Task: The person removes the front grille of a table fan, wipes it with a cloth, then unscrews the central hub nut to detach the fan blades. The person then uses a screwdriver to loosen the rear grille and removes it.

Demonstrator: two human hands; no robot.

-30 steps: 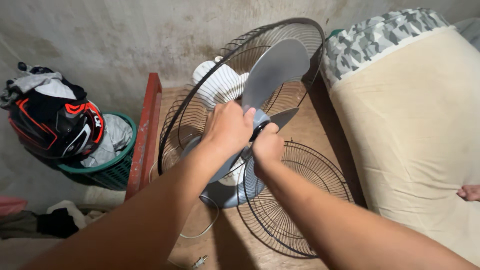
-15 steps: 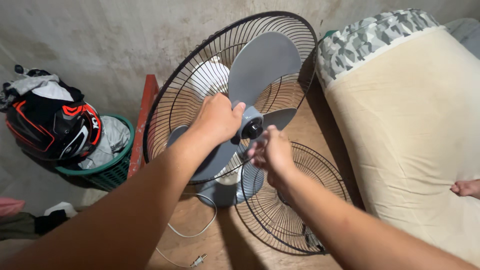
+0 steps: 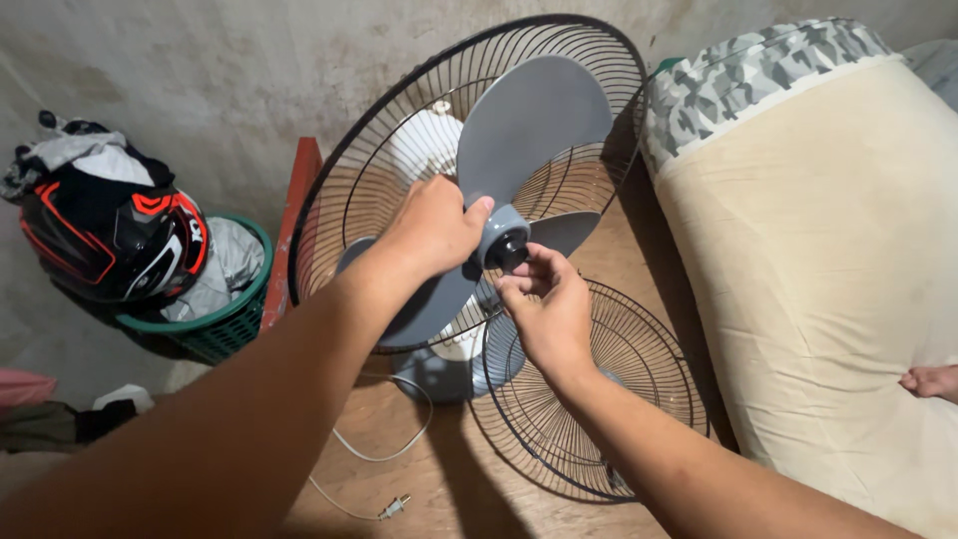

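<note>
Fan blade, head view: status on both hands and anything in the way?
Left hand gripping grey fan blade at its hub. Right hand fingertips at black hub cap. Front grille off, lying on wooden surface beneath.

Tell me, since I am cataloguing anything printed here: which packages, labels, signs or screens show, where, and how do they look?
No packages, signs or screens show.
Helmet: in the green basket at left by the wall; rounded, black with red-orange and white graphics, a small white marking on its side.
Fan hub: between the left hand and right hand; grey with a black cap, no label visible.
</note>
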